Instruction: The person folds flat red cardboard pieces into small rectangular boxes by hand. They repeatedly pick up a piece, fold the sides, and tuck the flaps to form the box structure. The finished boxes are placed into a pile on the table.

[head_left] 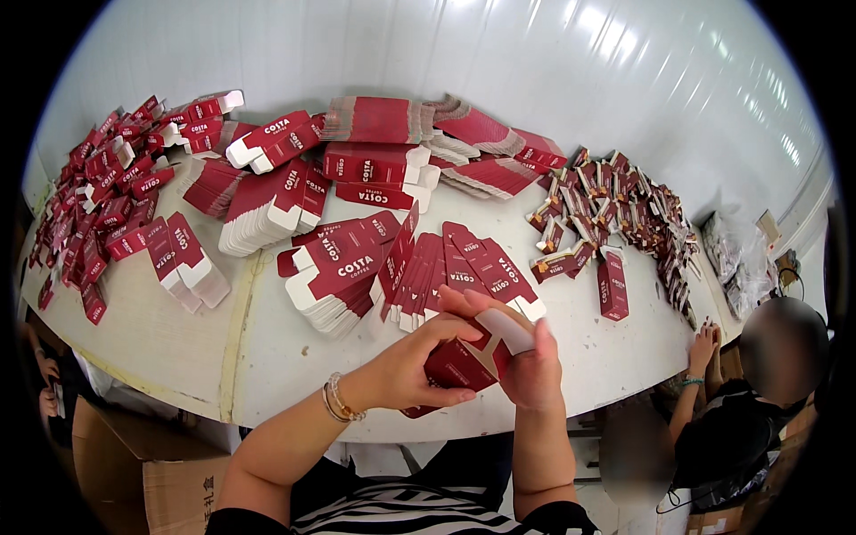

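Observation:
A small dark red carton (458, 364) is between my two hands, above the front part of the white table. Its end with a pale flap points up and to the right. My left hand (412, 364) wraps the carton's left side, thumb along the near face and fingers over the top. At the flap end, my right hand (535, 373) grips the carton's right side, its fingers at the pale flap. Just beyond my hands lie a fan of flat red cartons (459, 259) and a stack of unfolded carton blanks (343, 263).
More stacks of flat blanks (376, 120) line the back of the table (294, 383). Folded red cartons (111, 209) heap at the left. Brown-and-red small packs (615, 205) pile at the right, near one upright carton (613, 285). A cardboard box (183, 490) stands lower left; a person (722, 428) sits at right.

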A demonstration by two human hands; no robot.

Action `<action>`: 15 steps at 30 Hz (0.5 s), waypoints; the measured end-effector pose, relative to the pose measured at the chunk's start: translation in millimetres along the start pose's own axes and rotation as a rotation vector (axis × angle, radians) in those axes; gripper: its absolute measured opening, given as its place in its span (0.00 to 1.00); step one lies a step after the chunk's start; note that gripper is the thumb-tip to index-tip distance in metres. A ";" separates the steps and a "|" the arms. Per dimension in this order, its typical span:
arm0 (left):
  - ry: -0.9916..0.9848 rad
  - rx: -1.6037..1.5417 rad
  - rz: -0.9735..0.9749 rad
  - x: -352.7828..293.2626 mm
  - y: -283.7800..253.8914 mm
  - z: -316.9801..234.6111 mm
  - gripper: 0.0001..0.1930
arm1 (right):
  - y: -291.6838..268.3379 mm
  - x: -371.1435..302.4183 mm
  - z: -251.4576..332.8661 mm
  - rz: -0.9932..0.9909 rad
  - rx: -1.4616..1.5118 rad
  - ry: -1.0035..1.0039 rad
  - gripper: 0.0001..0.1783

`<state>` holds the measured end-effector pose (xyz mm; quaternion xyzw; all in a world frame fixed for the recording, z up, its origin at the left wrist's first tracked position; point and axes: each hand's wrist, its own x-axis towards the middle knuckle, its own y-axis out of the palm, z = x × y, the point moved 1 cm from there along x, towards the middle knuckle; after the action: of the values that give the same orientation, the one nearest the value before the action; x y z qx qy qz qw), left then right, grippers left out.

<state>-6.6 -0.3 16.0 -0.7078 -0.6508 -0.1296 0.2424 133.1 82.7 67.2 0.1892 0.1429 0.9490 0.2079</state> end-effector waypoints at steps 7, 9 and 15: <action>-0.042 -0.110 0.053 -0.4 4.7 0.6 0.39 | 2.3 -6.6 14.2 0.102 -0.604 -0.116 0.30; -0.070 -0.159 0.056 -1.2 6.2 1.3 0.39 | 0.3 -9.1 17.5 0.106 -0.654 -0.105 0.31; -0.077 -0.227 0.060 2.4 6.6 -2.5 0.44 | -1.0 -14.3 24.6 0.069 -0.733 -0.025 0.30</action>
<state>0.5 0.3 18.1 -0.7542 -0.6193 -0.1677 0.1395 155.8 81.9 84.4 0.1185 -0.2158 0.9411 0.2316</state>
